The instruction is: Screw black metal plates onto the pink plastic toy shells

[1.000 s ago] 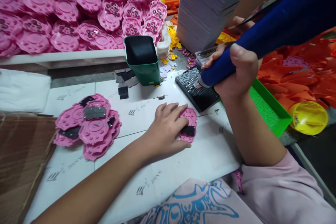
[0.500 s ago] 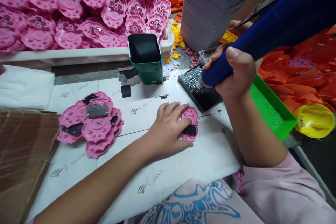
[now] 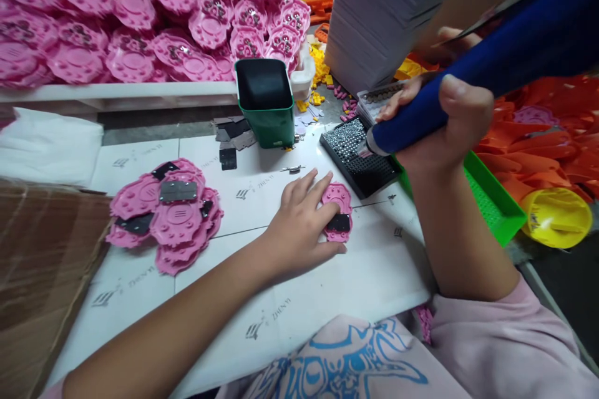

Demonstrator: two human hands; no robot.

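My left hand (image 3: 302, 224) lies palm down on the white table, fingers spread around a small pink plastic part (image 3: 339, 199) with a black plate on it. One fingertip rests on this part and the thumb lies along its near edge. My right hand (image 3: 449, 124) is wrapped round a blue electric screwdriver (image 3: 416, 115). Its tip is over a black screw tray (image 3: 360, 165) filled with small silver screws; whether it touches them I cannot tell. To the left lies a pile of pink parts (image 3: 178, 224) with black and grey plates.
A green container (image 3: 266, 124) stands behind, near dark plates (image 3: 228, 159) and a small metal piece (image 3: 293, 168). Farther back are a white crate (image 3: 187, 92) of pink parts and a tall tray stack (image 3: 369, 31). A green basket (image 3: 503, 224) and yellow cup (image 3: 556, 218) sit right, a cardboard box (image 3: 42, 262) left.
My right hand has shifted a little to the right with the screwdriver, whose tip stays at the screw tray. My left hand's fingers have straightened slightly beside the pink part. The view has shifted slightly.
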